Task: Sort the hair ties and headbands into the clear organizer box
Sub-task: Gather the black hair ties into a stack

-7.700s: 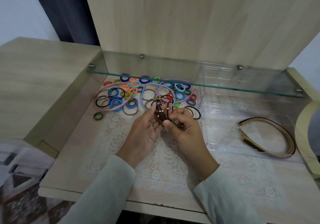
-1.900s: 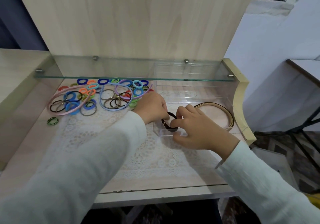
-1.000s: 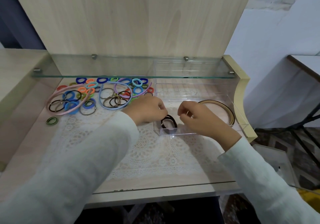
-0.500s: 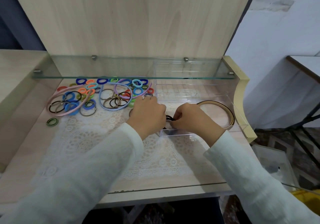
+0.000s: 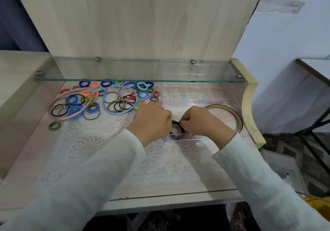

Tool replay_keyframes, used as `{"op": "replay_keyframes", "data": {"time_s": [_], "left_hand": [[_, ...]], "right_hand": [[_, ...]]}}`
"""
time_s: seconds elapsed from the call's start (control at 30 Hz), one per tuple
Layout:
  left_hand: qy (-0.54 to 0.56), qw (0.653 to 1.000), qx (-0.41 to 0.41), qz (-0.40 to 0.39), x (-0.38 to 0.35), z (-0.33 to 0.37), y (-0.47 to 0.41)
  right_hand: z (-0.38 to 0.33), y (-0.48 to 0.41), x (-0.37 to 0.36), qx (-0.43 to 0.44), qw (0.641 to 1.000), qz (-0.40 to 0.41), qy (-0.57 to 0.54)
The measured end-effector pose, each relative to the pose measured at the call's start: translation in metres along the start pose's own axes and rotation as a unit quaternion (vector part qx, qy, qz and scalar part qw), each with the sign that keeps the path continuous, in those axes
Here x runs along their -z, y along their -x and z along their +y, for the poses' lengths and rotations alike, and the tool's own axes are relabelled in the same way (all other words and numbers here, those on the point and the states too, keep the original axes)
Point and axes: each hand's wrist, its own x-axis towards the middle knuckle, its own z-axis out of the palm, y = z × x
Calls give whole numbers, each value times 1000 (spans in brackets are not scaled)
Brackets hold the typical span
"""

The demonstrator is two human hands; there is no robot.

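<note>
My left hand and my right hand meet over the front left compartment of the clear organizer box. Both pinch a bundle of dark brown hair ties that sits in that compartment. A tan headband lies in the box's right part. To the left, on the lace mat, lies a heap of coloured hair ties with a pink headband and a light blue headband among them. One green tie lies apart at the front left.
A glass shelf spans the desk above the pile and the box's back. A wooden back panel rises behind. The desk's curved right rim stands close to the box. The lace mat reaches the front edge.
The brown ties went from in front of the pile into the box's front left compartment. In the last second both hands closed back in on them.
</note>
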Motion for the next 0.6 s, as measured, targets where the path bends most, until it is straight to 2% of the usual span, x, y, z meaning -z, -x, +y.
{"op": "replay_keyframes", "data": {"time_s": [0.6], "left_hand": [[31,999,-19,25,-3,-4,3]], "right_hand": [[0,5,10,-2,999,-22,-32]]}}
